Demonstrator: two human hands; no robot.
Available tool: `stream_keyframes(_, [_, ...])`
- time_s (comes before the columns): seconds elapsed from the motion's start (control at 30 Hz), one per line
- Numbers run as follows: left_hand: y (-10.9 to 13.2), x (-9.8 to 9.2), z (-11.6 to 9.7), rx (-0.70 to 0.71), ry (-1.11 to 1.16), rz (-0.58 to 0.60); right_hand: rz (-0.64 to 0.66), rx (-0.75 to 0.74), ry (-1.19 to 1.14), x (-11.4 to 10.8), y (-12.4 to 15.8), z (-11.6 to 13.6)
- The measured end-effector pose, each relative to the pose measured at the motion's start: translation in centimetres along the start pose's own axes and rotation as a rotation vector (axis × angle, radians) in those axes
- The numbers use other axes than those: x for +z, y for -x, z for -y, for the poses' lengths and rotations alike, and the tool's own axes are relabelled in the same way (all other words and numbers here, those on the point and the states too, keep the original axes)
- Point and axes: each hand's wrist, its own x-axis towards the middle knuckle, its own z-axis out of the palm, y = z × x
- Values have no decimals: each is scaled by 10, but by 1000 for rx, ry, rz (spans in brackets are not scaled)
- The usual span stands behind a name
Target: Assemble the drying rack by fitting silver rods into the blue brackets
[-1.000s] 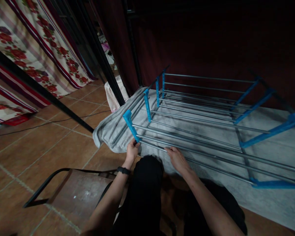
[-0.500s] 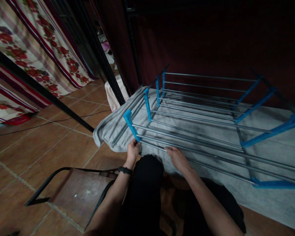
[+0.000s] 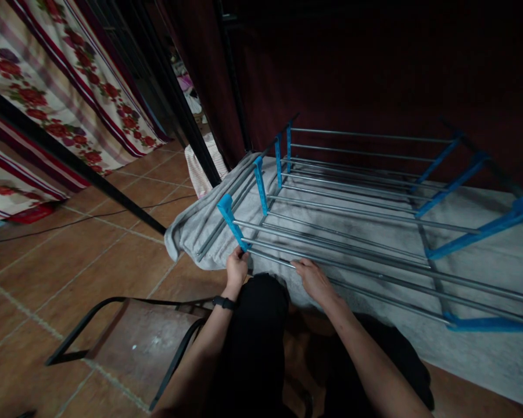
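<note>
- The rack (image 3: 353,215) lies on its side on the grey blanket (image 3: 483,360), right in front of my knees, its steel rods running away to my right between blue brackets.
- My left hand (image 3: 236,268) is closed around the foot of the nearest bracket (image 3: 230,220), at the rack's near left corner. If I twist there, I judge the plastic could crack or pop off its rod ends.
- My right hand (image 3: 314,280) rests palm down on the nearest rod (image 3: 375,290), fingers curled lightly over it, just right of that bracket. I cannot tell whether the thumb wraps under.
- Pushing down on that one thin rod could bow it or slip it out of the far bracket (image 3: 488,323), which looks only loosely seated.
- The blanket is soft and bunched at the rack's left edge, so the frame could slide or tip as I lean on it.
- My fingers sit between rod and bracket; a sudden shift could pinch them.
- Both forearms reach forward and down past my knees, left wrist straight, right wrist bent slightly inward toward the bracket.
- The stool (image 3: 135,342) sits left of the rack, near my left elbow, and I could knock it.
</note>
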Motion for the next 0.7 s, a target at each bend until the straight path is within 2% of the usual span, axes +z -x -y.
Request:
stream_keyframes(0.33, [5,5,2,21,-87,-53,-8,34,63,3,-3,0])
stream_keyframes(0.57, [5,5,2,23,-174,-47,-24,19,142,2,3,4])
stream_keyframes(0.7, [5,3,-3,42,-180,-3,-35,6,151,2,4,4])
